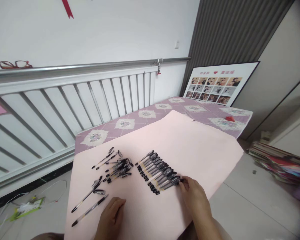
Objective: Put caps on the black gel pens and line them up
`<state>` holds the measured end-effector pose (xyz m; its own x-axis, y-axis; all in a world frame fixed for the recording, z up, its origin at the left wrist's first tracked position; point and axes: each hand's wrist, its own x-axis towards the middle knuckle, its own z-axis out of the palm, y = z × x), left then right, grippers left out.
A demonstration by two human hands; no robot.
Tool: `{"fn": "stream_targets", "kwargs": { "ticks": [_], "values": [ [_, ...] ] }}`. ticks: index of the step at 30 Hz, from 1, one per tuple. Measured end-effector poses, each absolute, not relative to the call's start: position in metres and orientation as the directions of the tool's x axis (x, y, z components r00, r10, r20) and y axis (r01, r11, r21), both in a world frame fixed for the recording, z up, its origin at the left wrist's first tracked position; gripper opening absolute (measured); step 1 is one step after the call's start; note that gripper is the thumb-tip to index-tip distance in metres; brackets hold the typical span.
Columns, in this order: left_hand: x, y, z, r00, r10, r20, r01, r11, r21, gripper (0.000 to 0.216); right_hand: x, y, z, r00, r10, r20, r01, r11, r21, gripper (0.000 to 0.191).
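A pale pink sheet (190, 143) covers the near part of a table. On it lies a neat row of several black pens (157, 170) side by side. My right hand (193, 196) rests at the near end of that row, its fingertips pinched on the last pen (171, 183). A loose heap of pens (118, 168) lies to the left, with single pens (88, 196) scattered nearer me. My left hand (111, 218) lies on the sheet with fingers curled, next to the nearest loose pen (90, 210); whether it holds anything is hidden.
A purple patterned tablecloth (130, 123) shows beyond the sheet, with a small red object (230, 118) at the far right. A white radiator (65, 100) runs along the wall. A framed photo board (215, 85) leans behind. Books (277, 160) are piled on the floor at right.
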<state>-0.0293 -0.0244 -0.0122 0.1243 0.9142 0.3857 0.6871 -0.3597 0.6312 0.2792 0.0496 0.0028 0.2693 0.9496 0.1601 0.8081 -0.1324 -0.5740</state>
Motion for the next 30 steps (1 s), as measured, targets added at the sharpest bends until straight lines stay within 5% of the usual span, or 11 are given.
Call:
{"fn": "stream_targets", "kwargs": {
  "ticks": [9,30],
  "values": [
    [-0.027,-0.025,-0.008,0.113,0.911,0.396,0.687,-0.359,0.631,0.016,0.274,0.052,-0.001,0.165,0.954,0.251,0.904,-0.045,-0.425,0.025],
    [-0.027,-0.024,-0.006,0.126,0.917,0.378,0.689,-0.355,0.632,0.019,0.264,0.048,0.007,0.244,0.959,0.143,0.910,-0.176,-0.377,0.033]
  ]
}}
